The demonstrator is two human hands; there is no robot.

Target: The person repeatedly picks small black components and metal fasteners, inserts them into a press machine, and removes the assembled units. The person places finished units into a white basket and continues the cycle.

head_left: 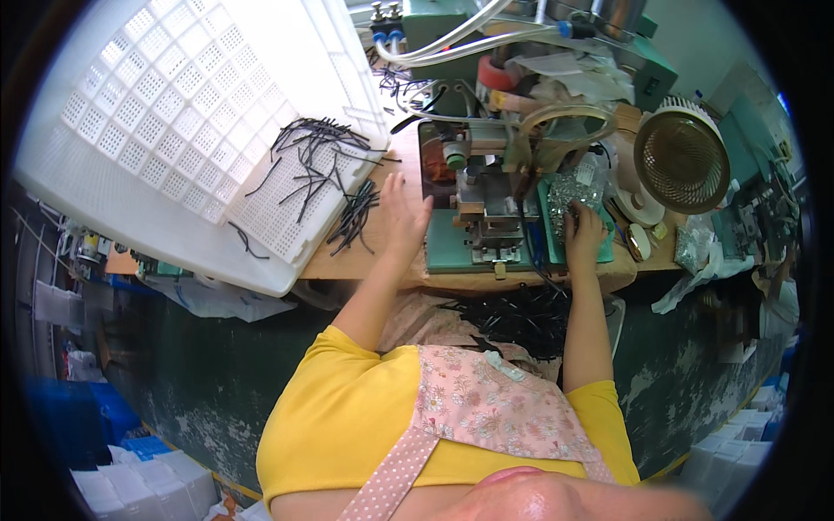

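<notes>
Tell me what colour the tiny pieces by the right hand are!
Shiny silver-grey; the tiny pieces show best in the head view.

I see right hand (585, 233), fingertips at small metal parts (569, 191) in green tray (606, 251) near front edge of table (334, 267); left hand (405, 224), fingers spread, between black strips (354, 217) and metal machine (497, 208).

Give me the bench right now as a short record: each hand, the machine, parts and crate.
Left hand: open, between loose black strips and the machine
Right hand: fingers at the small shiny parts; grip contents unclear
Machine: metal fixture on a green base, between the hands
Small parts: heaped on a green tray, right of the machine
Crate: white, perforated, far left, more black strips on it
Below table edge: dark heap of black strips
</notes>
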